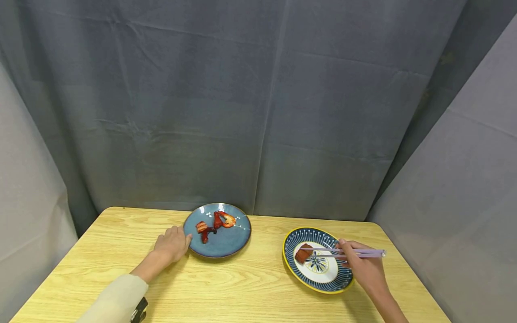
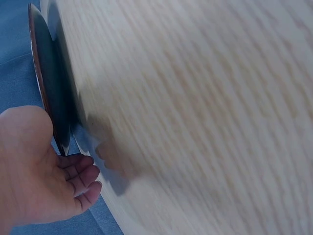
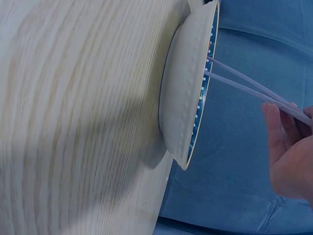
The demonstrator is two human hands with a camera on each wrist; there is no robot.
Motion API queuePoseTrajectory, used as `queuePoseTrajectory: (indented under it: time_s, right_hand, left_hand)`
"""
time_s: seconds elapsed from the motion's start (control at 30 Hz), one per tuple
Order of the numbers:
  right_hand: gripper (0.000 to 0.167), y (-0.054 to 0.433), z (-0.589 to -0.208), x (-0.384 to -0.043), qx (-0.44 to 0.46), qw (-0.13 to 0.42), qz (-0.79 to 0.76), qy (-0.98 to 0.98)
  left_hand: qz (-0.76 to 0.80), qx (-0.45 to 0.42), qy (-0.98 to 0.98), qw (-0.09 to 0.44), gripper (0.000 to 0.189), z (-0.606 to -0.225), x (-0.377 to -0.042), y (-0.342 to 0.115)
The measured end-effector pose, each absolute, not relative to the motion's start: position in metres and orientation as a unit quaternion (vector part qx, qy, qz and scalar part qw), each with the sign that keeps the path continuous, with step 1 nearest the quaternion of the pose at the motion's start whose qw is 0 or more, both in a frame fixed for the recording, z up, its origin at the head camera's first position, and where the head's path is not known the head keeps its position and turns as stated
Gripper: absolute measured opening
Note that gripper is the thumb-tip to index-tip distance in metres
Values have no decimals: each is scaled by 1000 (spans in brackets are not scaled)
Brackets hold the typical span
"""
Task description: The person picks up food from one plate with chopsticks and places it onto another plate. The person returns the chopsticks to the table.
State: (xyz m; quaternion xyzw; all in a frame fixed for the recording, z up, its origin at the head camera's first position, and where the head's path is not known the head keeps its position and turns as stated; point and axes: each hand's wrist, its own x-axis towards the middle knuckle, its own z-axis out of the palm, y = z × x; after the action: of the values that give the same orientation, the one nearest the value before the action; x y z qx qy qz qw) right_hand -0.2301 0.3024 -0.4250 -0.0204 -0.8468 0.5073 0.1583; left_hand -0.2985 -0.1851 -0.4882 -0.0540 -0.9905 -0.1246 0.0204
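My left hand (image 1: 173, 244) is at the left rim of a round blue plate (image 1: 228, 244). In the left wrist view its thumb lies over the plate's edge and its fingers curl below, holding the rim between them. On that plate are a striped meat slice (image 1: 201, 227), a dark glossy piece (image 1: 205, 236), a red piece (image 1: 218, 220) and an orange shrimp (image 1: 229, 220). My right hand (image 1: 365, 267) grips pale purple chopsticks (image 1: 370, 254). Their tips meet a reddish-brown chunk of meat (image 1: 304, 254) inside a patterned blue-and-white bowl (image 1: 329, 273), toward its left side.
Both dishes stand on a light wooden table (image 1: 242, 291), with bare wood between them. A grey curtain (image 1: 194, 112) hangs behind the far edge, and pale cloth (image 1: 456, 215) borders the right side.
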Motion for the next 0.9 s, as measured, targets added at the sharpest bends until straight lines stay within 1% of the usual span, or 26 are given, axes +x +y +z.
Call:
queuePoseTrajectory:
  time_s: [0.23,0.47,0.67,0.77,0.9]
  right_hand:
    - [43,303,-421,-228,-13,164,501,-849]
    - [37,305,-414,-228,-11,185,492,-851]
    - [40,306,-409,-229,13,196,503,-841]
    - [43,304,-407,-232,22,194,511,-837]
    - [42,295,-406,-236,43,184,532,-825]
  left_hand:
    - [-122,-51,-991,23,42,-488,-298,-186]
    - [-123,-52,-991,18,42,-487,-298,-186]
    - [-125,-53,-991,17,42,-487,-298,-186]
    - [-125,-53,-991,15,42,-488,-299,-185]
    - [-124,-53,-991,15,42,-488,-299,-185]
